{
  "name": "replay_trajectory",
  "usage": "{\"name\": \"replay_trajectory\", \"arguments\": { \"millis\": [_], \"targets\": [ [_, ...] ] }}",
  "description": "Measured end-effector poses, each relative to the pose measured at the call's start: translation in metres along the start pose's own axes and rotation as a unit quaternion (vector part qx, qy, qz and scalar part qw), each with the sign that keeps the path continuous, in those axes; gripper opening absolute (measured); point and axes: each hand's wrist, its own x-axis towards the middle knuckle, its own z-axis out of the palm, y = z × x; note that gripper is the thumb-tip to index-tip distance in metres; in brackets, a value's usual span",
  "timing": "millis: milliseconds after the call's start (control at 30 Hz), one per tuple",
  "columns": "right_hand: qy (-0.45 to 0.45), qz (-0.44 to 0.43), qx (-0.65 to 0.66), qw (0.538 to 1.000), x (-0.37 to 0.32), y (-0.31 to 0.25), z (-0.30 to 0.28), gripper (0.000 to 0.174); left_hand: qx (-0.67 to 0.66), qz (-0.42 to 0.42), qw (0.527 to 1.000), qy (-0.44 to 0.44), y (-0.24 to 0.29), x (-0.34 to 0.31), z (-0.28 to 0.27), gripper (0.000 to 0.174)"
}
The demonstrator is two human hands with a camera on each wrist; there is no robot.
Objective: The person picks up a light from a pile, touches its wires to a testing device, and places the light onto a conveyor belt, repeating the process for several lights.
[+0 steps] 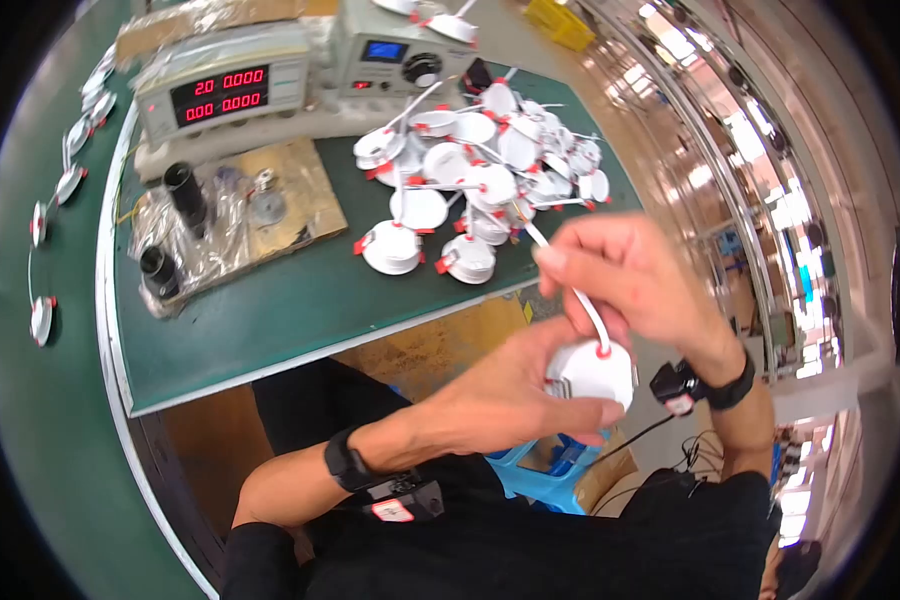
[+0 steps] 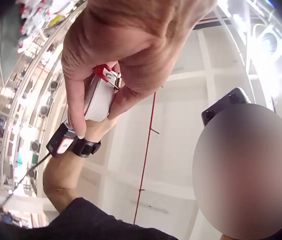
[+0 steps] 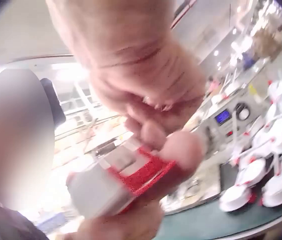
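Note:
My left hand (image 1: 500, 395) grips a white round downlight (image 1: 592, 378), with its thumb along the near side. From a red fitting on the downlight's back, a white cable (image 1: 592, 315) runs up, and my right hand (image 1: 635, 275) pinches it between thumb and fingers. A red spring clip (image 2: 102, 71) sits on the lamp's side beside my left fingers in the left wrist view. The right wrist view is blurred but shows a red clip (image 3: 148, 175) on the white housing, just under my right fingers.
A heap of similar downlights (image 1: 450, 160) covers the right of the green table (image 1: 320, 315). Behind stand a meter with red digits (image 1: 225, 90) and a box with a knob (image 1: 385, 65). A wooden board (image 1: 305, 195) bears black cylinders (image 1: 185, 195). More lamps (image 1: 42, 320) lie far left.

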Motion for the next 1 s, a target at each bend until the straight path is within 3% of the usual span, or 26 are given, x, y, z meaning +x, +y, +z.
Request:
{"name": "replay_trajectory", "arguments": {
  "millis": [33,67,100,200,300,400,633,1000],
  "targets": [
    [-0.004,0.027,-0.031,0.999,0.01,-0.017,0.009,0.036,0.008,0.013,1.0,0.022,0.013,-0.013,-0.006,0.053],
    [0.001,-0.021,-0.007,1.0,0.032,-0.012,0.017,0.037,0.019,0.031,0.998,0.052,0.026,-0.026,-0.016,0.052],
    [0.011,-0.019,-0.066,0.998,0.007,-0.026,-0.025,0.037,-0.014,0.118,0.992,0.038,0.017,0.02,0.014,0.052],
    [-0.042,-0.118,0.046,0.991,0.093,0.012,0.035,0.036,-0.007,0.112,0.973,0.201,0.016,-0.031,-0.031,0.048],
    [-0.069,-0.138,0.062,0.986,0.173,0.052,0.107,0.035,-0.063,0.127,0.94,0.311,-0.004,-0.069,-0.08,0.043],
    [-0.065,-0.144,0.09,0.983,0.209,0.063,0.148,0.034,-0.086,0.123,0.916,0.373,-0.009,-0.088,-0.109,0.041],
    [-0.058,-0.177,0.049,0.981,0.235,0.061,0.136,0.033,-0.051,0.091,0.933,0.344,0.012,-0.082,-0.138,0.045],
    [-0.102,-0.128,0.106,0.981,0.247,0.062,0.134,0.034,-0.061,0.104,0.932,0.341,0.014,-0.081,-0.142,0.049]
  ]
}}
